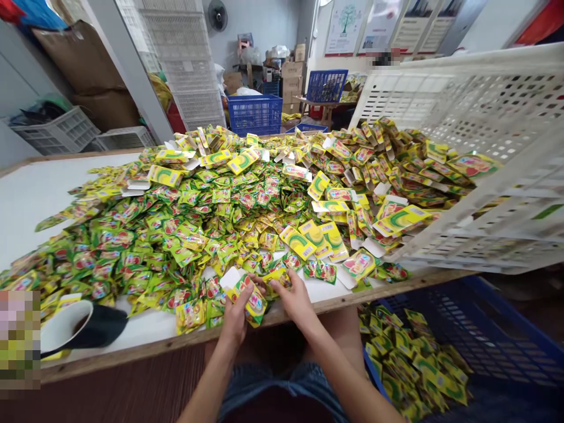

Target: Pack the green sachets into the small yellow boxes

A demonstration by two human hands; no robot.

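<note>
My left hand [235, 314] grips a small yellow-green carton [247, 294] with its white flap open, at the table's near edge. Just to its right, my right hand [294, 298] pinches small green sachets [278, 276] against the carton's mouth. Both hands sit at the front of a huge heap of green and yellow sachets [176, 235] and flat yellow cartons [308, 238] spread over the white table [35, 194].
A white plastic crate [497, 153] lies tipped on its side on the table's right. Below right, a blue crate [493, 341] holds filled yellow-green cartons. A black-and-white cup [79, 329] lies at front left. Blue and white crates and cardboard boxes stand behind.
</note>
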